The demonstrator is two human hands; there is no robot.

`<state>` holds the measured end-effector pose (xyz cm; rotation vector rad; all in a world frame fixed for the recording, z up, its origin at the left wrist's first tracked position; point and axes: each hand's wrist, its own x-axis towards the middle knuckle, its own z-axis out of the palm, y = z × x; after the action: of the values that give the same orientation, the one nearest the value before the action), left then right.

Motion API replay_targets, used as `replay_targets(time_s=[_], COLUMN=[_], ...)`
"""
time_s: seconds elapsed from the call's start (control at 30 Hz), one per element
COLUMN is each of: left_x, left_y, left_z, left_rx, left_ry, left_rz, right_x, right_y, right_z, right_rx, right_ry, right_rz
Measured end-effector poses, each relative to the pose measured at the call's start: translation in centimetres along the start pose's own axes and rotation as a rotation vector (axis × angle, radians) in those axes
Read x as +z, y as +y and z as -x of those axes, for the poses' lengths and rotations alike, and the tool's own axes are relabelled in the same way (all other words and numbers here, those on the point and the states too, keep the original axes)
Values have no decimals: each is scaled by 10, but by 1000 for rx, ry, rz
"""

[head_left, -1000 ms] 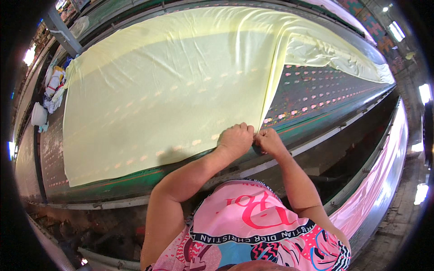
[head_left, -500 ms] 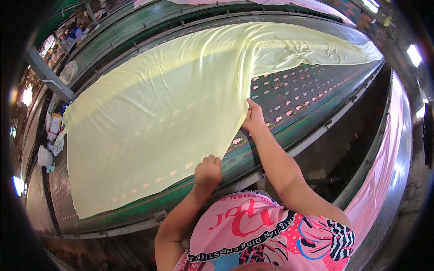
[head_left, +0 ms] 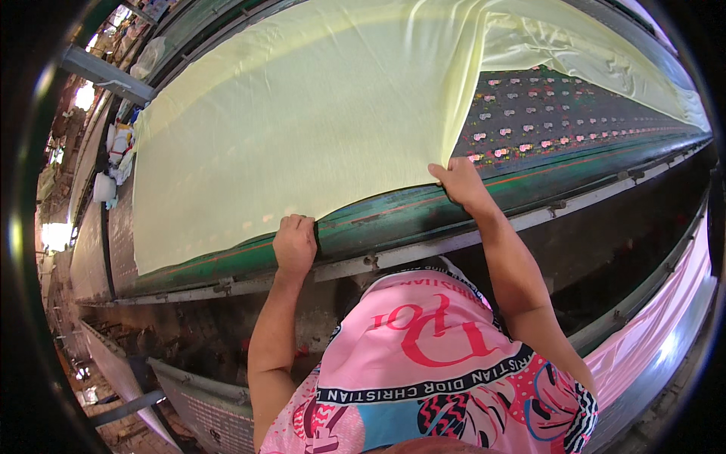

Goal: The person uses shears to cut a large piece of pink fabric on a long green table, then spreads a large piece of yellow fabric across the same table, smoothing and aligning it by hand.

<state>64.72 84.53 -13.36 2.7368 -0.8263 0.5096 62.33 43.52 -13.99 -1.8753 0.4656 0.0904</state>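
A large sheet of thin pale yellow fabric (head_left: pixel 302 129) lies spread over a long dark table (head_left: pixel 560 113). My left hand (head_left: pixel 295 244) is closed on the fabric's near edge, left of centre. Farther right, my right hand (head_left: pixel 460 181) pinches the same edge between thumb and fingers. Between the two hands the edge runs nearly straight, just above the table's green border. From my right hand a gathered fold rises toward the far side. Beyond it the fabric is bunched along the far edge, leaving part of the tabletop's small pink-and-white printed marks uncovered.
A metal rail (head_left: pixel 423 250) runs along the table's near side. Pink fabric (head_left: pixel 643 303) covers another long table at the right. A grey metal post (head_left: pixel 110 76) stands at the far left, near a pile of cloths and a white container (head_left: pixel 104 187).
My right hand has come down to the near border with the fabric edge, and the hands are farther apart. The fabric's near edge is straighter. The view has shifted too.
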Motion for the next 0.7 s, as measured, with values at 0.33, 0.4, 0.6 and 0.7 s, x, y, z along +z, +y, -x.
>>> replay_targets(time_s=[0.33, 0.4, 0.6, 0.7], left_x=[-20, -46, -127, -158], left_y=[16, 20, 91, 142], left_z=[-18, -9, 103, 163], left_rx=[-5, -11, -300, -452], left_ry=[-93, -97, -109, -79], left_rz=[137, 192, 191, 208], right_x=[-15, -10, -2, -3], right_y=[-8, -2, 30, 45], right_z=[27, 25, 3, 8], right_rx=[-112, -209, -325, -507], right_ry=[7, 45, -63, 46], right_rz=[743, 735, 922, 947])
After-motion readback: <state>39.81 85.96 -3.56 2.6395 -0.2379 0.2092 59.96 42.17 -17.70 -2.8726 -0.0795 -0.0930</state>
